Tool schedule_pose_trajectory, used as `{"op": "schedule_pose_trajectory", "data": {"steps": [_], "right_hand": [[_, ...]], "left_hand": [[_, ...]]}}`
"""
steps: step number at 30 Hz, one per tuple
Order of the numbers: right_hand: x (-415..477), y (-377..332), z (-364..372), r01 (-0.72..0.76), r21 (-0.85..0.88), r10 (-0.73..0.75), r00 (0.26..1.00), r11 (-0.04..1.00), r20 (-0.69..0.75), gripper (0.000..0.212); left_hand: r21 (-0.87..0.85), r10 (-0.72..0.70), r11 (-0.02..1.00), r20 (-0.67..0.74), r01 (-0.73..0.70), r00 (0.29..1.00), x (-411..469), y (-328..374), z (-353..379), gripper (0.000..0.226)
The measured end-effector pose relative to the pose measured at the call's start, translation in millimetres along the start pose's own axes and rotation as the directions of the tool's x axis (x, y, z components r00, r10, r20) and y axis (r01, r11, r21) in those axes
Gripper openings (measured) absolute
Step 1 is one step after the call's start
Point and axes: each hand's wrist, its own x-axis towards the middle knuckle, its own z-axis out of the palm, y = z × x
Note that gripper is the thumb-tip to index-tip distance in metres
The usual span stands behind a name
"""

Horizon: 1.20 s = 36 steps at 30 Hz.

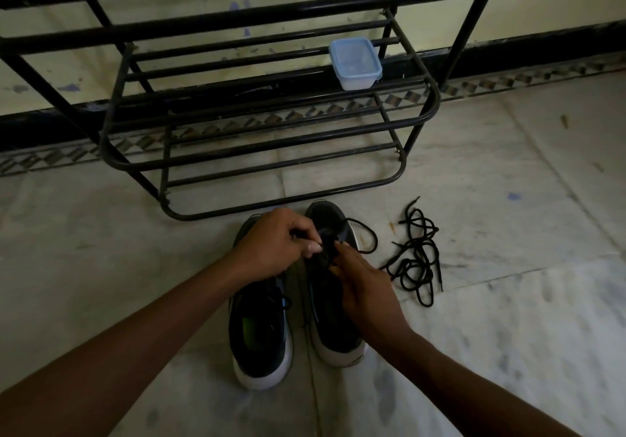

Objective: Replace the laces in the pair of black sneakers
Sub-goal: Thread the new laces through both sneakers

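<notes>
Both hands are down on the right sneaker [326,321], meeting over its eyelets. The left hand [274,243] has its fingers curled in, with thumb and fingertips pinched tight on a black lace [370,233]. The right hand [364,287] comes up from the heel side, its thumb and forefinger closed at the same spot. In this dim light it looks to be nipping that lace too, black on black. From the pinch, a slack loop of the lace swings out past the toe, on the right hand's side. The left sneaker [261,328] stands just beside it, under the left wrist, heel toward the person, both on the pale floor [508,335]. Out beyond the right hand, near but clear of the shoe, lies a tangle of loose laces [415,257]. Ahead of the fingers stands a black metal shoe rack [220,214], with a lidded plastic container [355,63] on one shelf.
</notes>
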Motion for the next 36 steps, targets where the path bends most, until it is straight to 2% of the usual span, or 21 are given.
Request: {"op": "schedule_pose_trajectory", "data": {"steps": [4,8,11,14,18,20,24,28,32,36], "right_hand": [[-1.9,-0.3,0.8,-0.025,0.011,0.025,1.000,1.000,0.007,0.036],[-1.1,0.4,0.9,-0.027,-0.001,0.027,1.000,1.000,0.006,0.032],[-2.8,0.1,0.1,-0.039,0.037,0.039,0.999,0.999,0.007,0.030],[-0.8,-4.7,-8.2,-0.071,0.081,0.078,0.994,0.994,-0.076,0.023],[23.2,-17.9,-32.1,-0.074,0.034,0.080,0.958,0.997,-0.276,0.011],[41.8,-30.9,-47.4,-0.082,0.083,0.105,0.933,0.993,-0.344,0.011],[78.4,-72.6,-81.1,0.001,0.281,0.117,0.908,0.960,-0.403,0.014],[105.4,-118.6,-108.2,0.117,0.444,0.076,0.916,0.888,-0.394,0.013],[128.5,-157.0,-133.9,0.232,0.512,-0.001,0.912,0.827,-0.411,0.012],[145.9,-182.1,-153.9,0.312,0.519,-0.077,0.902,0.796,-0.424,0.008]], "left_hand": [[0.030,0.100,0.995,-0.074,-0.098,0.992,-7.7,6.5,-14.9,0.013],[0.000,0.066,0.998,-0.094,-0.066,0.993,-17.5,2.2,-20.8,0.016],[-0.066,0.030,0.997,-0.239,-0.047,0.970,-22.8,1.0,-20.4,0.013],[-0.159,0.005,0.985,-0.385,-0.071,0.923,-25.2,7.0,-29.1,0.013],[-0.339,-0.006,0.925,-0.459,-0.169,0.889,-25.5,24.7,-42.8,0.011],[-0.457,-0.037,0.862,-0.489,-0.220,0.871,-26.5,36.5,-49.6,0.008],[-0.573,-0.073,0.768,-0.523,-0.287,0.849,-25.2,65.8,-68.6,0.006],[-0.574,-0.020,0.716,-0.587,-0.398,0.809,-20.9,100.4,-88.8,0.009],[-0.529,0.029,0.696,-0.655,-0.486,0.755,-19.5,132.4,-113.0,0.017],[-0.512,0.006,0.712,-0.680,-0.480,0.733,-21.5,153.0,-127.9,0.011]]}}
